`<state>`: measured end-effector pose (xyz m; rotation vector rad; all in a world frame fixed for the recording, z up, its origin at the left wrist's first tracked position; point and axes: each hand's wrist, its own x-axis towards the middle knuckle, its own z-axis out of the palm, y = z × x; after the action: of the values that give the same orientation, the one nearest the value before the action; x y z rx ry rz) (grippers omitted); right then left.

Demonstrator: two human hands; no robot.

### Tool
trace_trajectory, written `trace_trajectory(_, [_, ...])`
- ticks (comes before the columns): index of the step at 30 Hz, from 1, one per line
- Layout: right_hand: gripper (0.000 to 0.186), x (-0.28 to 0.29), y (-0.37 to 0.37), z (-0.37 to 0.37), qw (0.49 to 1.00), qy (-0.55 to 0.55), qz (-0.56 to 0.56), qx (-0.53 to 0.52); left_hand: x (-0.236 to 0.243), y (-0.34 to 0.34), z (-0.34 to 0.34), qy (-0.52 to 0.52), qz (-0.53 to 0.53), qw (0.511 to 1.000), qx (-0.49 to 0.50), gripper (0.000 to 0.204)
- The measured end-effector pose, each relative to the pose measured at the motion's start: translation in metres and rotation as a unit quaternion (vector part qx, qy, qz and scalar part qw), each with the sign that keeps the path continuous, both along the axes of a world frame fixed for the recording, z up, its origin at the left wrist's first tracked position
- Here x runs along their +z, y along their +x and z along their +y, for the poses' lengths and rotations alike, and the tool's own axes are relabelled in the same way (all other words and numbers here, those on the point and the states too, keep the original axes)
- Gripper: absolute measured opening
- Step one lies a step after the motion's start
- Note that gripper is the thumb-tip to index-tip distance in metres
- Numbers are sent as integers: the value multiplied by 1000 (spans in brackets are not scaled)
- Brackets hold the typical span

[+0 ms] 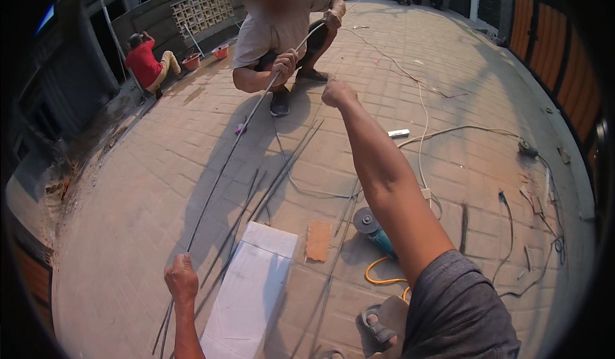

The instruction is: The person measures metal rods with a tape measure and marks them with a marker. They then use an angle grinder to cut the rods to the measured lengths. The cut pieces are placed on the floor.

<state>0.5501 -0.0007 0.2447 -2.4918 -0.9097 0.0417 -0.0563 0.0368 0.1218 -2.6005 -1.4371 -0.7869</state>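
Observation:
My left hand (182,278) is closed around the near part of a long thin metal rod (225,162). That rod slants up and away to a crouching co-worker, whose two hands (284,65) grip its far part, where it bends. My right arm reaches far forward; my right hand (339,94) is closed near the co-worker's knee, and what its fingers hold, if anything, is hidden. Several more metal rods (282,170) lie on the paving between us. A long white block (253,288) rests beside my left forearm. Under my right arm sits a teal angle grinder (377,231) with a disc.
A brown flat piece (318,241) lies by the block. Cables (461,128) wind across the paving (128,212) on the right. Another person in red (146,65) crouches at the far left near orange tubs (191,62). An orange-brown gate (551,51) borders the right side.

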Motion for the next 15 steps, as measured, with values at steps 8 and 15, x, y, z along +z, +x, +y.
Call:
trace_trajectory(8, [75, -25, -75, -46, 969, 143, 85, 184, 55, -4, 6, 92, -55, 994, -16, 40])
trace_trajectory(15, [74, 4, -132, -81, 925, 170, 197, 278, 22, 4, -2, 59, -87, 993, -54, 40])
